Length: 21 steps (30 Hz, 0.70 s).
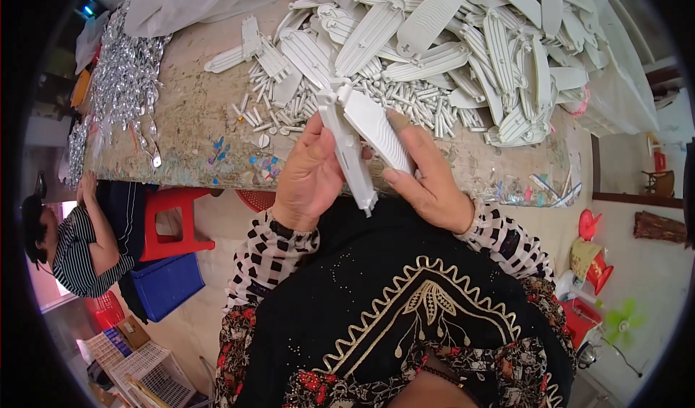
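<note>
My left hand [310, 176] is closed round a long, narrow white plastic bar [349, 154] with a small peg at its lower end. In my right hand [427, 176] is a flat white plastic paddle-shaped piece [373, 125] with wavy ridges on its face, gripped between thumb and fingers. The tops of the two pieces meet or nearly meet; whether they are joined I cannot tell. Both are held up over the table's near edge. Just beyond my hands lies a heap of small white plastic pins [420, 98].
A big pile of white paddle-shaped pieces [499, 53] covers the table's far right. Silvery metallic strips [127, 75] lie at the left on the worn table [195, 82]. A person [87, 241] sits at the left, near a red stool [170, 223] and a blue bin [166, 285].
</note>
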{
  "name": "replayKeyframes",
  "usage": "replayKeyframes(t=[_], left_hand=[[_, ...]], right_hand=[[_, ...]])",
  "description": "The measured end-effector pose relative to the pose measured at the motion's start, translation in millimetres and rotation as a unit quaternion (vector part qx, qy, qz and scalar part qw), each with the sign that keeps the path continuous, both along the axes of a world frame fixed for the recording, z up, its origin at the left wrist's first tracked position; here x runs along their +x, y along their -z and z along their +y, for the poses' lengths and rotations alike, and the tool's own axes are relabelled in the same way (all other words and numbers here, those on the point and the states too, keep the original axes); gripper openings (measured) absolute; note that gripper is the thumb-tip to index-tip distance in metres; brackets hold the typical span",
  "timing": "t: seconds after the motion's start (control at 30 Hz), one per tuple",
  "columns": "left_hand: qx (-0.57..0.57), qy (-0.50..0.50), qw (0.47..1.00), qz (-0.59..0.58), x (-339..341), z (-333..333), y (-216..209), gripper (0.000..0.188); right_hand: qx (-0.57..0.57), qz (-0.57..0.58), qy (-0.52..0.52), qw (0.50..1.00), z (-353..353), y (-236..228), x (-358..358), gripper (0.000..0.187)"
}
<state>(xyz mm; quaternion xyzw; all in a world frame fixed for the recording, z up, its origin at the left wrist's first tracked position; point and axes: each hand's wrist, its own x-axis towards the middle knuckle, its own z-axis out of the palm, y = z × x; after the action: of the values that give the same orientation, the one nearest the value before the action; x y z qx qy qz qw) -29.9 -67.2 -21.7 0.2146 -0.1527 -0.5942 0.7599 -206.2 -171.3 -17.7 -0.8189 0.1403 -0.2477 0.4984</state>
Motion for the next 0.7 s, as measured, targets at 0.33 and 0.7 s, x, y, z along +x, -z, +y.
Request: replayKeyframes(t=[0.33, 0.7], left_hand=[[0.004, -0.059, 0.967, -0.248, 1, 6, -12, 0.062], [0.038, -0.046, 0.944, -0.324, 6, 11, -15, 0.063]], right_hand=[[-0.017, -0.031, -0.054, 0.998, 3, -2, 2, 0.064], [-0.089, 0.134, -0.045, 0.986, -3, -28, 1, 0.063]])
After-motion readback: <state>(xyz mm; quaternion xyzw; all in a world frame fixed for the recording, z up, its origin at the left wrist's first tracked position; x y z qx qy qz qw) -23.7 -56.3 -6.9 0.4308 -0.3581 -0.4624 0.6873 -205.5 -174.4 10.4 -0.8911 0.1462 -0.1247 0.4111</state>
